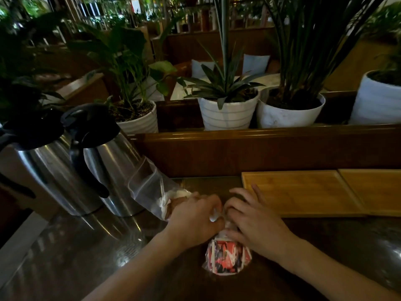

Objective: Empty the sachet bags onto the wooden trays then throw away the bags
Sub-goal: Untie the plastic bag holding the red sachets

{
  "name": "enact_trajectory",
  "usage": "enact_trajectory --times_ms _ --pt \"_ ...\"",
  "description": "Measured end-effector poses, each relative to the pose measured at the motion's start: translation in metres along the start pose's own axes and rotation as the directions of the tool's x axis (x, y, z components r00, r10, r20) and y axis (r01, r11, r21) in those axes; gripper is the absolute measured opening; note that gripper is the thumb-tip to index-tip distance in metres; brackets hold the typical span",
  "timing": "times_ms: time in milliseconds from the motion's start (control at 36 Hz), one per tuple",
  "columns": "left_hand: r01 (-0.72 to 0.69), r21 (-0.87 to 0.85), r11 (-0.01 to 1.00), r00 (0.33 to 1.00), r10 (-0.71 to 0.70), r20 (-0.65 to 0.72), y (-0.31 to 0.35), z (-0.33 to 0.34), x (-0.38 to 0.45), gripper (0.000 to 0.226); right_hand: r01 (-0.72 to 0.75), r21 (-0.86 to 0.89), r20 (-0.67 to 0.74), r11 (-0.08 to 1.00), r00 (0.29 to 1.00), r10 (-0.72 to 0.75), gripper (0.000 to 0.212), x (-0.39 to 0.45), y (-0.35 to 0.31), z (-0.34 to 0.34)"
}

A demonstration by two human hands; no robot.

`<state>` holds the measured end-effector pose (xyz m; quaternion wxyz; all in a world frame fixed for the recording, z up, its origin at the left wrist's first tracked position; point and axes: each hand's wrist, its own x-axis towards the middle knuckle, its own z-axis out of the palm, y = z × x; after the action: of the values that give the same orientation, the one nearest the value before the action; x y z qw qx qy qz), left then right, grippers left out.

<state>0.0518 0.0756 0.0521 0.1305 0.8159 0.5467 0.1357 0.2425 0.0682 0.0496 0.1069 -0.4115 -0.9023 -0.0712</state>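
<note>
A clear plastic bag of red sachets [227,258] lies on the dark table in front of me. My left hand [195,218] and my right hand [251,218] both pinch the bag's twisted top, fingertips meeting above the sachets. A second clear bag [152,187] holding pale sachets leans against the steel jug, just left of my left hand. Two wooden trays lie side by side on the right, the nearer tray [303,192] beside my right hand and the farther tray [375,187] at the frame edge; both look bare.
Two steel vacuum jugs [104,166] with black lids stand at the left. A wooden ledge [260,135] runs behind the table, with several white plant pots [227,115] on it. No bin is in view.
</note>
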Motion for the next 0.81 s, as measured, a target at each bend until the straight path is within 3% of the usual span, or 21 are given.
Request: enact_trajectory --times_ms 83,167,278,417,500,583,639,750,806 --pt "-0.088 0.244 0.966 0.996 0.086 0.018 0.002 -0.010 0.005 0.031 0.063 -0.055 0.000 0.996 0.998 -0.063 0.032 0.005 0.002 -0.006" --pt "-0.123 0.379 0.917 0.992 0.109 0.056 0.008 -0.017 0.005 0.031 0.115 -0.027 -0.063 0.993 0.991 -0.116 0.030 0.002 0.005 -0.002" --pt "-0.146 0.489 0.860 0.986 0.166 0.003 0.021 -0.012 -0.005 0.031 0.047 0.173 -0.188 0.984 0.982 -0.014 0.031 -0.006 0.005 0.010" --pt "-0.153 0.551 0.820 0.984 0.175 0.013 0.027 -0.005 -0.012 0.031 -0.043 0.185 -0.121 0.982 0.990 0.066 0.023 -0.010 0.003 0.016" --pt "-0.148 0.532 0.834 0.985 0.174 0.001 0.020 -0.003 -0.014 0.028 -0.059 0.167 -0.082 0.984 0.994 0.073 0.018 -0.013 0.006 0.016" --pt "-0.119 0.450 0.885 0.989 0.147 -0.028 0.011 -0.003 -0.015 0.025 -0.111 0.342 -0.013 0.933 0.992 0.123 0.026 -0.018 0.013 0.017" --pt "-0.070 0.361 0.930 0.994 0.096 -0.054 0.006 -0.003 -0.015 0.019 -0.156 0.521 0.049 0.839 0.987 0.153 0.027 -0.022 0.019 0.018" --pt "0.003 0.060 0.998 0.995 0.003 -0.101 -0.002 -0.002 -0.012 0.016 -0.292 0.797 0.202 0.529 0.954 0.222 0.022 -0.027 0.023 0.013" --pt "0.037 -0.068 0.997 0.993 -0.045 -0.111 -0.001 -0.001 -0.012 0.017 -0.303 0.771 0.195 0.560 0.950 0.245 0.023 -0.027 0.021 0.012"
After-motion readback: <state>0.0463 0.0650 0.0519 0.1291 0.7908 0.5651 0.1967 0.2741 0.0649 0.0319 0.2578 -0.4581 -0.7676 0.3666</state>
